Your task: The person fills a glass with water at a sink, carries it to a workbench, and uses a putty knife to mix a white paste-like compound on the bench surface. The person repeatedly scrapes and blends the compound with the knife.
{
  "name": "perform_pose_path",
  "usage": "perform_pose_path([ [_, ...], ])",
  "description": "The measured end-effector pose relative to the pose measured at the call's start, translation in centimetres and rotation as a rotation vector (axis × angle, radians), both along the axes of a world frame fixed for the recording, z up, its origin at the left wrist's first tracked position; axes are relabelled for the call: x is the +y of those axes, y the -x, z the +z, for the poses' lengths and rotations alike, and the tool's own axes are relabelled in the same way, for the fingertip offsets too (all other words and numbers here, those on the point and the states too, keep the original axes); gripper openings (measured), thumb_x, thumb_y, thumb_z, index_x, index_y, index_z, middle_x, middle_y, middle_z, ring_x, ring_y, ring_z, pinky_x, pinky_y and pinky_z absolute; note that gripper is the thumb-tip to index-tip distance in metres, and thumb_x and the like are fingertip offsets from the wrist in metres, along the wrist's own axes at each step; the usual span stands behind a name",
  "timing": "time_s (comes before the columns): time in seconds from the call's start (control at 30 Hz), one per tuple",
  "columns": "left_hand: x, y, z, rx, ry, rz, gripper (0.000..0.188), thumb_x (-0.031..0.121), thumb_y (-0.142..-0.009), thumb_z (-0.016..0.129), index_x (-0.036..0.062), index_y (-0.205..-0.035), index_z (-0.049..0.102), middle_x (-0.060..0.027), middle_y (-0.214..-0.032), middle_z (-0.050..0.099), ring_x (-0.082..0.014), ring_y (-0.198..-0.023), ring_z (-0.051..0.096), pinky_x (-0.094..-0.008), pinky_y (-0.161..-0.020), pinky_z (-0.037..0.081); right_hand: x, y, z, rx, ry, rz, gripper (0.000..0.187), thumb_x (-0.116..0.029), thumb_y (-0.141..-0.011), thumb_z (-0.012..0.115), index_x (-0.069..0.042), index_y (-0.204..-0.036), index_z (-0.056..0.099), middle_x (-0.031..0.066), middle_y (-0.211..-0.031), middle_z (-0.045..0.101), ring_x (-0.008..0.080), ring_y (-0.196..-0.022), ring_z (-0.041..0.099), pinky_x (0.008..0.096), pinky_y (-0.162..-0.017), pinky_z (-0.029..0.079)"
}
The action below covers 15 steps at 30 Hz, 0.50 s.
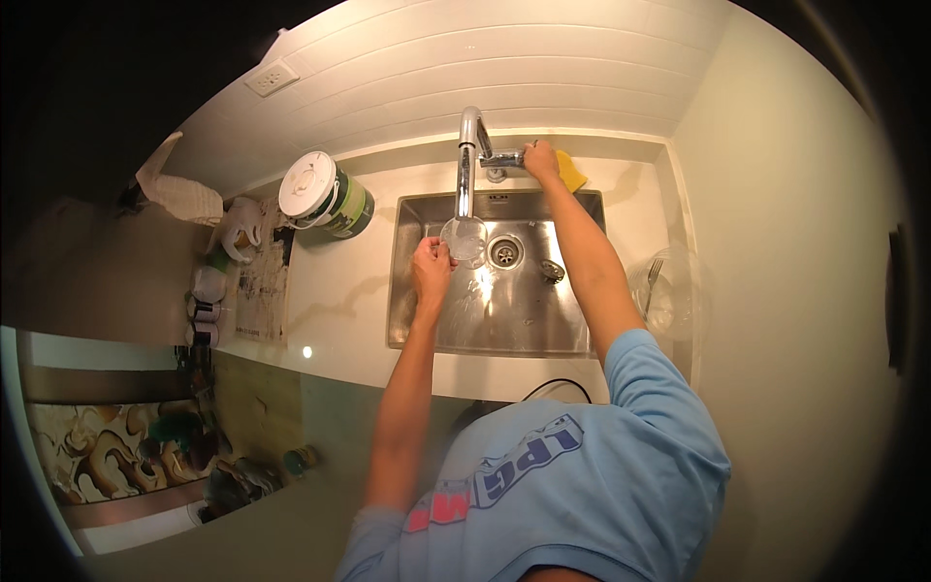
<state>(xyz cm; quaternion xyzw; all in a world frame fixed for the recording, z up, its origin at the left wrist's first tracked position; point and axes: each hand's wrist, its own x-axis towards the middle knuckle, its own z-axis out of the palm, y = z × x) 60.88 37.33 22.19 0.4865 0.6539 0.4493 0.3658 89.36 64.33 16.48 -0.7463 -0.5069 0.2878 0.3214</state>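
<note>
My left hand is closed on the rim of a clear, round cup, held over the left side of the steel sink beneath the spout. Above it stands the chrome faucet; whether water is running cannot be made out. My right hand reaches across to the faucet's right side, fingers closed around its handle. Just beside that hand, a yellow cloth lies at the sink's back edge. In the basin are the drain and, to its right, a small round metal strainer.
A white-lidded green bucket stands on the counter left of the sink. Clear dishware with a fork sits at the right, near the wall. Farther left are a stained board and several jars.
</note>
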Motion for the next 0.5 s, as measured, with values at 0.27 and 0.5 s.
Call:
perform_pose_path([
  [0.27, 0.3, -0.2, -0.4, 0.039, 0.047, 0.025, 0.021, 0.017, -0.11, 0.067, -0.0031, -0.113, 0.074, -0.01, -0.079, 0.08, -0.0169, -0.067, 0.078, -0.032, -0.064, 0.062, 0.2, -0.2, 0.1, -0.017, 0.011, 0.021, 0.044, -0.04, -0.11, 0.067, -0.002, -0.129, 0.076, 0.0288, -0.133, 0.077, 0.0497, -0.128, 0.072, 0.0582, -0.106, 0.057],
  [0.5, 0.5, 0.1, -1.1, -0.01, 0.036, 0.03, 0.023, 0.017, -0.111, 0.066, -0.0043, -0.114, 0.074, -0.0102, -0.08, 0.079, -0.0166, -0.067, 0.078, -0.0317, -0.062, 0.061, 1.0, -0.4, -1.9, -0.021, -0.012, 0.021, 0.044, -0.041, -0.111, 0.064, -0.001, -0.125, 0.076, 0.0302, -0.13, 0.077, 0.0507, -0.125, 0.072, 0.0589, -0.105, 0.057],
])
